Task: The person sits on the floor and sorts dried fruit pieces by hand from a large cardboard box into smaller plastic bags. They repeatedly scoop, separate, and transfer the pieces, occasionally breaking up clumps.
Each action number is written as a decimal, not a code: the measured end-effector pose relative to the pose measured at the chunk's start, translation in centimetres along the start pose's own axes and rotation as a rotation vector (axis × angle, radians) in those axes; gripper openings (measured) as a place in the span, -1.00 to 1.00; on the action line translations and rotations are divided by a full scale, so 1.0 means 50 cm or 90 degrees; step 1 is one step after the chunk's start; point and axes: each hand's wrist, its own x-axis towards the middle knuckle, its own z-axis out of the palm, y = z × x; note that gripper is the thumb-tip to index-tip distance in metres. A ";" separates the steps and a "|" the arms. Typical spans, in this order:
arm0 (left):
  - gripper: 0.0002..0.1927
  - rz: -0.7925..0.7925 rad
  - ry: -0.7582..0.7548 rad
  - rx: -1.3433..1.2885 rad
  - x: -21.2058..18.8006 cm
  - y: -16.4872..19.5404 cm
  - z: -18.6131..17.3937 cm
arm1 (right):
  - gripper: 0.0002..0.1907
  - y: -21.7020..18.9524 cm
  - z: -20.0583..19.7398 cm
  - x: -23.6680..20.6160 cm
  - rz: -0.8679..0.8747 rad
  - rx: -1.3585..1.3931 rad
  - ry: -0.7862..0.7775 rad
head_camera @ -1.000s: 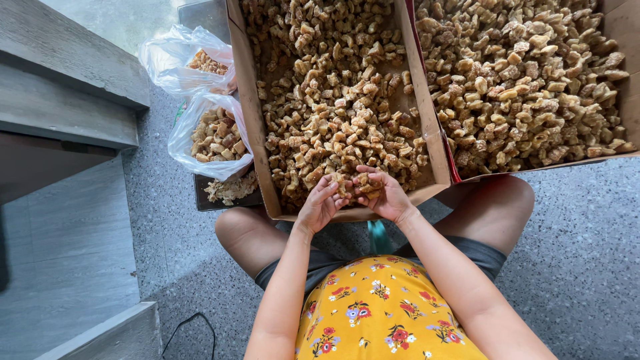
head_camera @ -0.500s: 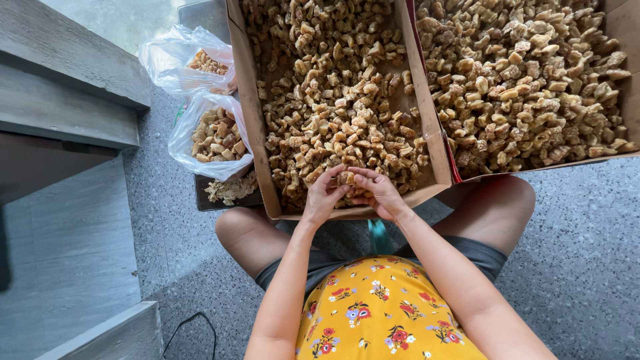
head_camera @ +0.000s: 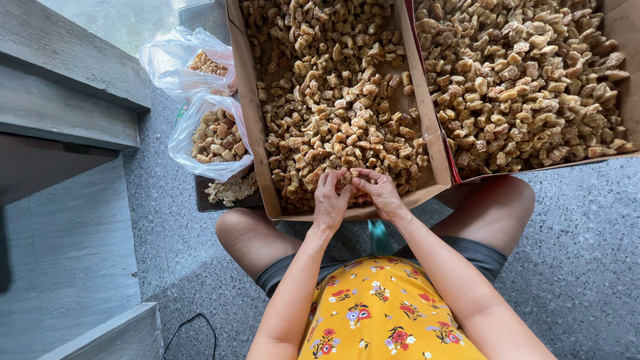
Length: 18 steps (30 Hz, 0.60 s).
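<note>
Both hands: left hand (head_camera: 331,197) and right hand (head_camera: 378,193) pinch one dried piece (head_camera: 349,180) together.
Near box (head_camera: 248,113): rests at knees on floor (head_camera: 587,253), within reach.

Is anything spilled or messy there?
Nothing looks spilled. The brown chunks stay inside the cardboard box, where both hands, left hand and right hand, touch them. More sit in plastic bags.

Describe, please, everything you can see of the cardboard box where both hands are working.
The cardboard box is a shallow open tray of plain brown card, lying flat on the speckled floor, its far end cut off by the picture. Small golden-brown chunks cover it in an uneven layer, with bare card showing in places. Its near wall lies by the person's knees. The left hand and right hand work chunks at this near edge. A second box adjoins its right wall.
</note>
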 end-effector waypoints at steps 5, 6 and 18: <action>-0.57 0.016 -0.034 0.025 0.006 0.001 -0.013 | -0.56 -0.013 0.004 -0.009 0.026 0.031 -0.029; -0.57 0.042 -0.048 0.025 0.010 0.000 -0.022 | -0.56 -0.012 0.005 -0.010 0.025 0.014 -0.032; -0.54 -0.258 -0.198 -0.412 0.031 -0.040 -0.022 | -0.66 -0.025 0.001 -0.013 0.064 0.079 -0.044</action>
